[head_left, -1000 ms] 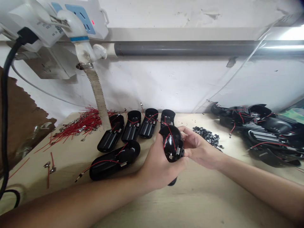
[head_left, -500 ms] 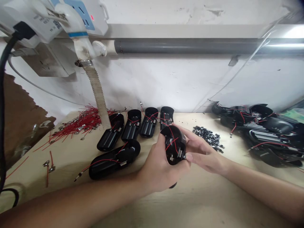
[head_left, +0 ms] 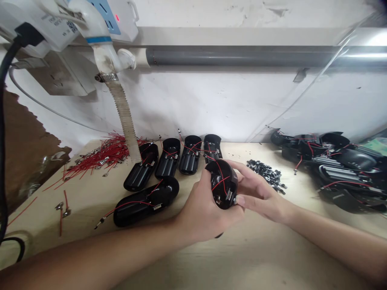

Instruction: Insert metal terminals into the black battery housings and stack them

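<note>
My left hand [head_left: 208,213] is wrapped round a black plastic housing [head_left: 223,171], whose rounded, hollow end faces up. Red wires cross inside the hollow, and a small pale connector sits near its right edge. Most of the housing's lower part is hidden behind my palm. At the right edge, my right hand [head_left: 261,195] is closed, thumb tip against the rim and fingers curled beside the far side. Something tiny and pale shows at that thumb tip, too small to make out. Left of my hands, a similar wired housing [head_left: 133,209] lies on its side on the table.
Several like housings [head_left: 190,159] stand in a row near the wall. Red wires with metal tabs [head_left: 102,157] are heaped at the left, under a ribbed hose [head_left: 122,112]. Small black parts [head_left: 266,173] lie in a pile right of my hands; more housings [head_left: 347,169] are piled far right.
Both hands keep nearly the same hold, and the housing has tilted slightly. The whole view has shifted a little.
</note>
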Available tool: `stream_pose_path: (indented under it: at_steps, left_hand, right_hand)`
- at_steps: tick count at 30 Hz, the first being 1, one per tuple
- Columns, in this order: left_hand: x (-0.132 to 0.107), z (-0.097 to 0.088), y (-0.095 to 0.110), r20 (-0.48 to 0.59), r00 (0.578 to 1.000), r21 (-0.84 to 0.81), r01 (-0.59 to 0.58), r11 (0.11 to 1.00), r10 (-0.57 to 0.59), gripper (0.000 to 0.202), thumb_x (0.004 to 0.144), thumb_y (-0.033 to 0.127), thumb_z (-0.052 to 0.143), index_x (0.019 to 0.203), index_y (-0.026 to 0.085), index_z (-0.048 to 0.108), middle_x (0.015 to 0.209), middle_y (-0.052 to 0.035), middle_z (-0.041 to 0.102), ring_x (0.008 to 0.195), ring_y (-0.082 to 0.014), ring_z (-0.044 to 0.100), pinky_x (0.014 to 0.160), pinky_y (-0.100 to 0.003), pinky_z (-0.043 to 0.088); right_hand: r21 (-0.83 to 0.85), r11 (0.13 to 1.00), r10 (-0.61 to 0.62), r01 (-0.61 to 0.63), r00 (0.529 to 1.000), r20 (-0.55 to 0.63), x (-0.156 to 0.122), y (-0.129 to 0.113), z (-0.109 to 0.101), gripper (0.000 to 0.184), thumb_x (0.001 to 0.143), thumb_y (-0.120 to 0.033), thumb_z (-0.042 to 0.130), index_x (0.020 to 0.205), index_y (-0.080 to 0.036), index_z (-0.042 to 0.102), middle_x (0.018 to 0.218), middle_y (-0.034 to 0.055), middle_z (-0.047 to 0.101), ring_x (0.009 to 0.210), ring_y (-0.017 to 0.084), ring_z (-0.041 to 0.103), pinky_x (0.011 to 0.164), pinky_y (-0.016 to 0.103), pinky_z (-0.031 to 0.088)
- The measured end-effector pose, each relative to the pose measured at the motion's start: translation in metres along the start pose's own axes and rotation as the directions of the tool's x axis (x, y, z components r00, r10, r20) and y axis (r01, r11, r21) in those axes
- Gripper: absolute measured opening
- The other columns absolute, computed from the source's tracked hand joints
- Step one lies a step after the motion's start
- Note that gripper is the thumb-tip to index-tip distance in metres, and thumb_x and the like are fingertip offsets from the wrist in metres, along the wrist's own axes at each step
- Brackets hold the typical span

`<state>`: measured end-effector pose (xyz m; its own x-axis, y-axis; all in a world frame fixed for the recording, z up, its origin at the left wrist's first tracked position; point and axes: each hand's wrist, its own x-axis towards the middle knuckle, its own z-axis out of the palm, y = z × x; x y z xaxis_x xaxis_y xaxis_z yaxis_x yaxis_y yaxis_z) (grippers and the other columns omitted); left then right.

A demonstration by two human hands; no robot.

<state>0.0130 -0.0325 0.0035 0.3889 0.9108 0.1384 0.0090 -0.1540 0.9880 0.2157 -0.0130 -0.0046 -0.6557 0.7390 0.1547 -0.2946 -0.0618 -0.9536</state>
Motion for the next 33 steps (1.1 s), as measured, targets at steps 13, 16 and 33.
stream_pose_path:
  at_steps: [13, 16, 33]
  left_hand:
    - [-0.002, 0.001, 0.0, -0.002, 0.997, 0.001, -0.083, 0.997, 0.083, 0.052, 0.086, 0.014, 0.072, 0.134, 0.023, 0.055, 0.127, -0.0066, 0.074, 0.112, -0.0258, 0.074, 0.096, -0.043, 0.06]
    - [-0.001, 0.001, 0.002, -0.001, 0.995, -0.043, -0.099, 0.994, 0.099, 0.049, 0.086, 0.012, 0.071, 0.131, 0.022, 0.057, 0.125, -0.0055, 0.075, 0.112, -0.0242, 0.074, 0.096, -0.04, 0.06]
    - [-0.004, 0.0, 0.003, -0.011, 0.993, -0.137, -0.119, 0.983, 0.119, 0.041, 0.082, 0.008, 0.071, 0.118, 0.022, 0.058, 0.114, -0.0025, 0.074, 0.096, -0.0194, 0.071, 0.078, -0.032, 0.056]
  right_hand:
    - [-0.057, 0.998, 0.011, -0.013, 0.999, -0.031, 0.0, -0.001, 0.003, 0.066, 0.104, -0.026, 0.075, 0.162, -0.045, 0.05, 0.128, 0.0055, 0.067, 0.113, 0.021, 0.069, 0.086, 0.032, 0.063]
    - [-0.085, 0.996, -0.002, -0.001, 0.999, -0.033, -0.001, -0.001, 0.004, 0.065, 0.105, -0.026, 0.073, 0.162, -0.046, 0.048, 0.138, 0.007, 0.065, 0.12, 0.023, 0.068, 0.089, 0.035, 0.063]
    - [-0.118, 0.992, -0.048, 0.045, 0.999, -0.022, 0.003, -0.003, 0.008, 0.063, 0.103, -0.025, 0.075, 0.158, -0.044, 0.052, 0.127, 0.0052, 0.068, 0.11, 0.021, 0.068, 0.084, 0.032, 0.062]
